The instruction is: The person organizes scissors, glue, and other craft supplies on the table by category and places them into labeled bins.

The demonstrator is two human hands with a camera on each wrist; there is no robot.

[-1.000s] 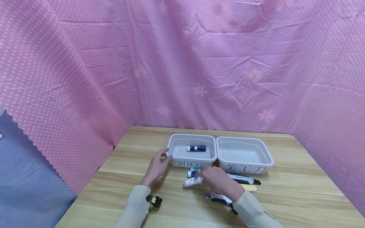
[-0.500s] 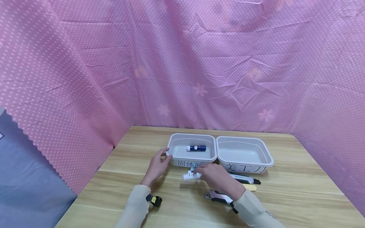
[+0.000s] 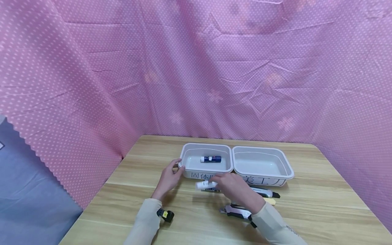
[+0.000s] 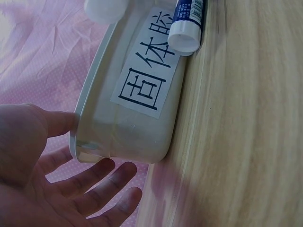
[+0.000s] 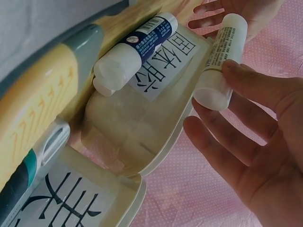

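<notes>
My right hand (image 3: 234, 189) pinches a white glue stick (image 5: 221, 61) between thumb and fingers, raised in front of the left bin. The left bin (image 4: 137, 127) is whitish plastic with a printed Chinese label. At its near left corner, my left hand (image 3: 169, 178) touches the rim with loosely extended fingers. A blue glue stick (image 3: 211, 159) with a white end lies inside this bin. Another blue glue stick (image 5: 147, 40) lies on the table before the label, partly hidden by the right hand in the head view.
A second labelled bin (image 3: 260, 165) stands against the first on the right. Before it lie a white-and-black utility knife (image 3: 264, 193), a yellow-handled knife (image 5: 45, 94) and a grey-and-black utility knife (image 3: 235, 211). Pink dotted cloth (image 3: 214, 68) hangs behind the wooden table (image 3: 190, 224).
My right hand has lifted the white glue stick off the table and brought it slightly towards the left bin. The left hand has stayed at the bin's corner.
</notes>
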